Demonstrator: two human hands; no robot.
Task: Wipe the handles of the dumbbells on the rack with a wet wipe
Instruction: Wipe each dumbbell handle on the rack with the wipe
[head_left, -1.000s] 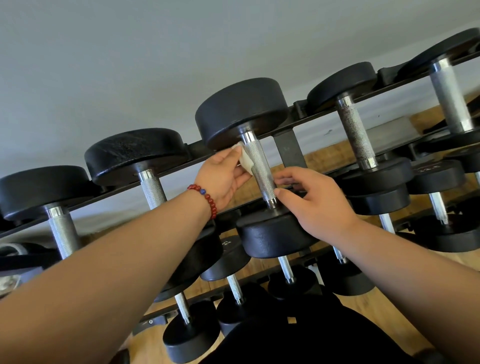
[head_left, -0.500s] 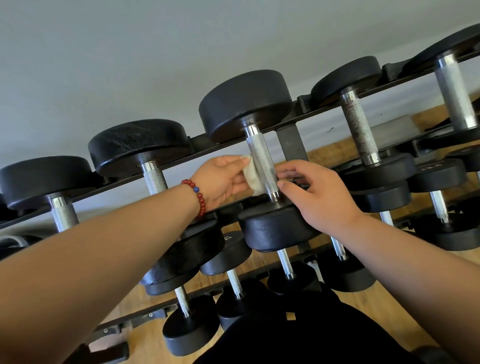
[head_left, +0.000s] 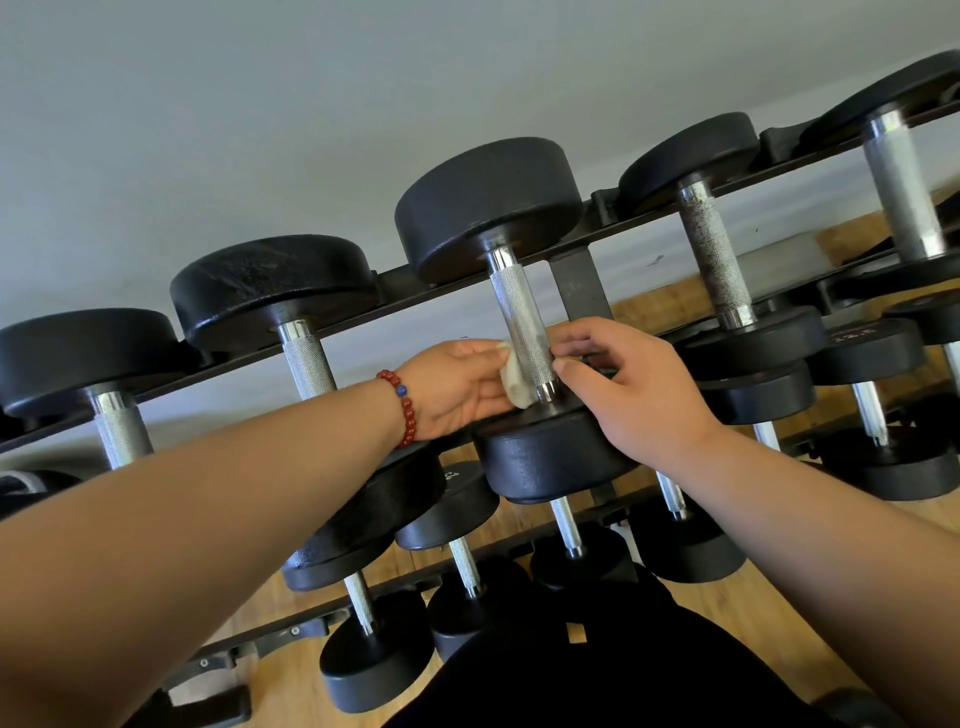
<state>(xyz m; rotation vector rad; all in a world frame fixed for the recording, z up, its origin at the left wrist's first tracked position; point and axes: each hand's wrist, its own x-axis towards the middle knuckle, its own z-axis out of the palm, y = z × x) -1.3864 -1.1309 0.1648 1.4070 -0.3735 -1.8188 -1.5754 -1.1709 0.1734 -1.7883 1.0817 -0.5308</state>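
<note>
A black rack (head_left: 579, 288) carries rows of black dumbbells with knurled steel handles. My left hand (head_left: 457, 387), with a red bead bracelet on the wrist, presses a folded white wet wipe (head_left: 514, 382) against the lower left side of the middle dumbbell's handle (head_left: 522, 319). Its fingers curl round the wipe. My right hand (head_left: 628, 384) sits on the other side of the same handle, fingertips touching the bar near its lower collar, above the front weight (head_left: 550, 462).
More dumbbells line the top row: two to the left (head_left: 306, 358) and two to the right, one with a rusty handle (head_left: 719, 265). Lower rows hold smaller dumbbells (head_left: 465, 569). A grey wall stands behind, and wooden floor (head_left: 291, 670) lies below.
The left hand has slid the wipe down the middle handle from near the top collar to the bottom. The right hand stayed at the handle's lower end.
</note>
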